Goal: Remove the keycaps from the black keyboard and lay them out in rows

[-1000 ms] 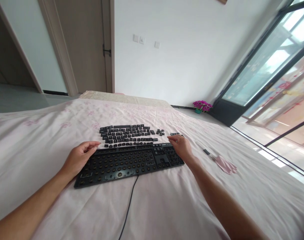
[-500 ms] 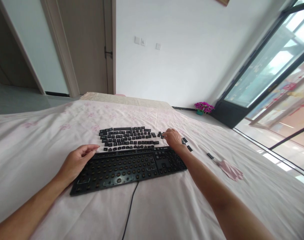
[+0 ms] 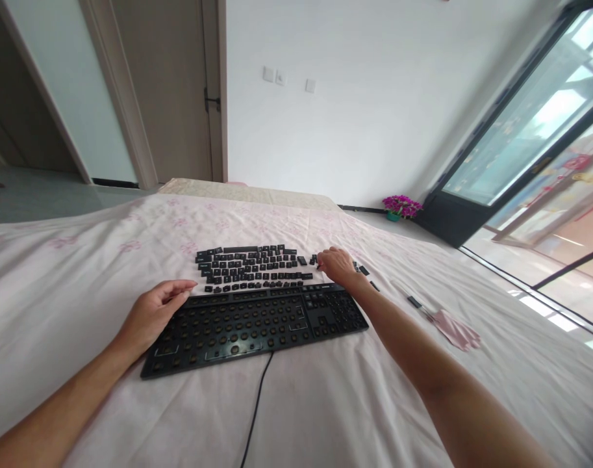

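A black keyboard [image 3: 257, 325] with its keycaps taken off lies on a pale pink bedsheet [image 3: 82, 273]. Its cable [image 3: 255, 411] runs toward me. Behind it, several loose black keycaps [image 3: 250, 265] are laid out in rows. My left hand [image 3: 152, 313] rests on the keyboard's left end, fingers loosely curled, holding nothing I can see. My right hand [image 3: 338, 265] reaches past the keyboard's far right corner and touches a few small keycaps there; what its fingertips hold is hidden.
A small dark tool and a pink cloth [image 3: 456, 328] lie on the sheet to the right. A pot of purple flowers [image 3: 402, 207] stands on the floor by the glass door [image 3: 530, 149]. A wooden door [image 3: 169, 91] is behind the bed.
My right hand moved from the keyboard's right end farther out to the loose keycaps behind it. The left hand stayed on the left end of the keyboard. The view shifted slightly.
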`<state>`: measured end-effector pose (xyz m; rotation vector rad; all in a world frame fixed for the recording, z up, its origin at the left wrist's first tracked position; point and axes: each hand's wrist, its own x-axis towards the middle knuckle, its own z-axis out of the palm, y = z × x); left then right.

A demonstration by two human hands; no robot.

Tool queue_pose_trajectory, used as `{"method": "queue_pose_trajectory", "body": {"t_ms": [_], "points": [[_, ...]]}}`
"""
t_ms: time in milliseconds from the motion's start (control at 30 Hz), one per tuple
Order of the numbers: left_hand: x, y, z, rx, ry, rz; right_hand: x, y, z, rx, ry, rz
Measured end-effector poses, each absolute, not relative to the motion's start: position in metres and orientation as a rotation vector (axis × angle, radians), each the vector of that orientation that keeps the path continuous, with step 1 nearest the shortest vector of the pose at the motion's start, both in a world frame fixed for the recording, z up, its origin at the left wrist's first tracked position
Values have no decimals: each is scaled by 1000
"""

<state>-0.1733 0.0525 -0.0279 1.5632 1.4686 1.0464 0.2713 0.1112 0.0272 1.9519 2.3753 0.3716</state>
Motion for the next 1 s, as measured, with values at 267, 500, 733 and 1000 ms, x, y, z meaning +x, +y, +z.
{"method": "queue_pose_trajectory", "body": {"t_ms": [267,500,733,1000], "points": [[-173,52,-28,1557,1457,1055,271,107,39,2093,2353,91],[-173,53,-29,1575,1483,1040,268,104,37,2173,2321,-90],[-173,53,-28,1566,1475,1037,265,99,35,2193,2323,-103],[-175,53,-29,1578,1453,1041,262,97,36,2126,2324,-128]]}}
